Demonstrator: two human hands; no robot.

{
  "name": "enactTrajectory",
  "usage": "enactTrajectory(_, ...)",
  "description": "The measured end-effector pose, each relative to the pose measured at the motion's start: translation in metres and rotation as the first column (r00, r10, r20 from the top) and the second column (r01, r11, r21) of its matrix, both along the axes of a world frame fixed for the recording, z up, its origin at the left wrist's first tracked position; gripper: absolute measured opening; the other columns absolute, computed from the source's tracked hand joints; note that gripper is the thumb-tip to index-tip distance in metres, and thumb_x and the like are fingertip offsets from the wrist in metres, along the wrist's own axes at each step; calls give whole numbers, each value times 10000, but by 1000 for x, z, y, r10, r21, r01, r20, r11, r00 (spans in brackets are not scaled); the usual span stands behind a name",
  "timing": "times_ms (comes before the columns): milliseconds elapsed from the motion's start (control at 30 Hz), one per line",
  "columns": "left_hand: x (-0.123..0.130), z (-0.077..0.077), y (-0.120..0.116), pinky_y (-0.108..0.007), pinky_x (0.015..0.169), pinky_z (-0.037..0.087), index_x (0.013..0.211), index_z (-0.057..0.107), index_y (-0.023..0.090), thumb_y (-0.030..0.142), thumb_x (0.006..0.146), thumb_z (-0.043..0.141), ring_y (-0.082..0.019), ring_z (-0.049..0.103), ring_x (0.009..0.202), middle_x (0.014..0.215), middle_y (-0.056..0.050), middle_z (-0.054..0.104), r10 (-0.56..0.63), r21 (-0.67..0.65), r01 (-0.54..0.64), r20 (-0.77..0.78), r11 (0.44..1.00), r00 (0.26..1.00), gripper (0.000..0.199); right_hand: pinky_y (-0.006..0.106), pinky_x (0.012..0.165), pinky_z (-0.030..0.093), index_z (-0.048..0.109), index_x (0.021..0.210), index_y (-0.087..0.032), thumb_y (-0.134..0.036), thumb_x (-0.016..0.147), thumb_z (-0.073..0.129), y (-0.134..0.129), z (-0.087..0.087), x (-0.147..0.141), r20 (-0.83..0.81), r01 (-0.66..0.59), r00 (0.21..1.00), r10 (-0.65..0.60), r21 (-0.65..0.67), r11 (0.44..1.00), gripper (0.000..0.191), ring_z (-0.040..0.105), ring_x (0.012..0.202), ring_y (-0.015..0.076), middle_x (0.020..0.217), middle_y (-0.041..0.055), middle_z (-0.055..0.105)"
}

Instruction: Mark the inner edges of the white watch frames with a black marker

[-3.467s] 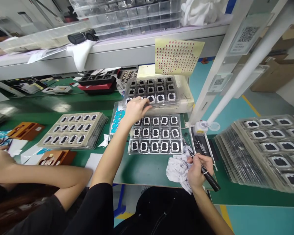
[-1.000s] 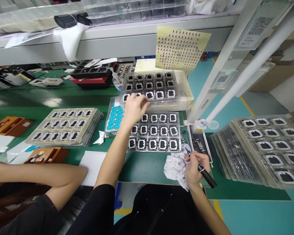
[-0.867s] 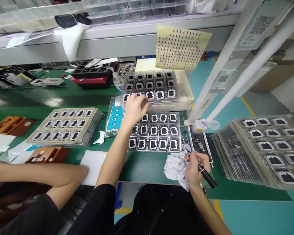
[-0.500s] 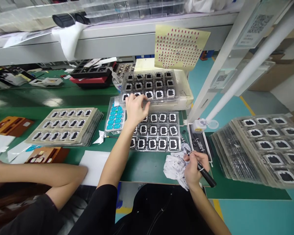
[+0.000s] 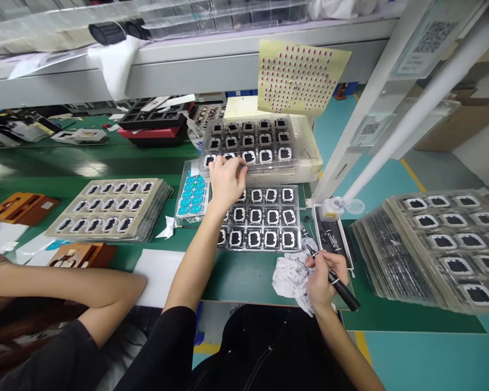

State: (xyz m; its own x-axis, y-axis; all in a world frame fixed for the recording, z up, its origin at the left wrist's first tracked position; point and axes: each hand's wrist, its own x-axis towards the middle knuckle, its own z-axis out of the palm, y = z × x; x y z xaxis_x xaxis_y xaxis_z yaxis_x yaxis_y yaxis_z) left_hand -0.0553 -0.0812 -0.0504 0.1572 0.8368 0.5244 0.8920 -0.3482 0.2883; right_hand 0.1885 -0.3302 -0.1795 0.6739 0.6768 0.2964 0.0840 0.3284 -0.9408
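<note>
My left hand [image 5: 227,181] reaches to the front edge of a clear plastic tray [image 5: 249,142] of black parts with white frames, its thumb and fingers closed at the bottom row; what they pinch is hidden. This tray lies on a stack at the back. Nearer to me, partly under my left forearm, is a second clear tray [image 5: 256,229] of similar parts. A black marker [image 5: 343,293] is held in my right hand [image 5: 325,274], tip toward the upper left, over a crumpled white cloth [image 5: 290,276].
Right of my right hand stand a small box [image 5: 333,239] with a white bottle [image 5: 332,208] and a tall tray stack [image 5: 452,239]. Another tray stack [image 5: 106,209] is at the left, near a co-worker's arm [image 5: 93,282]. A metal shelf [image 5: 195,70] crosses behind.
Both hands keep almost the same place and grip. My left thumb has shifted very slightly at the tray edge. The view has moved a little.
</note>
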Motion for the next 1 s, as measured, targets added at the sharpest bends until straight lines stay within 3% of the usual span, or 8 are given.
enactTrajectory(200,3,-4,1,-614,1090,454,1166,706,271,342,1139,606,-428,651,1210,907,-96,740,30,51,-30,10,998,1000,126,400,735,666,707,1041,-259,-410,1065,830,1,1,0,-7,-12,1000,12,15,1000,197,734,615,197,719,-64,735)
enactTrajectory(333,5,-6,2,-626,1111,440,1195,727,254,368,1134,618,-435,646,1227,910,-110,738,58,17,-57,-7,998,998,169,389,722,663,711,1041,-258,-395,1067,833,1,2,0,-8,-23,1000,23,23,999,186,735,617,195,724,-61,740)
enactTrajectory(467,1,-11,5,-611,1105,429,1200,749,243,387,1126,643,-441,650,1201,837,-99,722,17,50,-18,26,999,1000,193,381,710,663,716,1034,-255,-393,1059,842,0,1,-1,-2,-21,1000,21,15,1000,189,736,618,193,731,-61,743)
enactTrajectory(600,-3,-21,9,-599,1088,421,1219,756,244,397,1142,632,-438,651,1177,893,-113,770,-33,132,27,43,991,999,211,376,702,663,728,1039,-254,-383,1053,854,1,0,-1,-21,-21,1000,22,26,999,181,731,617,186,749,-62,749)
enactTrajectory(767,-2,-31,11,-604,1083,410,1257,768,228,418,1176,590,-444,658,1184,976,-145,811,-23,157,14,58,988,998,273,384,724,671,731,1042,-255,-371,1058,853,0,-1,-1,-28,-18,999,19,30,999,169,730,622,181,772,-58,757)
enactTrajectory(1000,-6,-39,16,-583,1066,425,1272,784,248,428,1199,607,-410,669,1132,944,-122,828,-27,234,16,42,972,999,262,388,730,672,723,1039,-251,-387,1062,844,0,-1,0,-7,-17,1000,17,11,1000,183,728,621,184,749,-60,746)
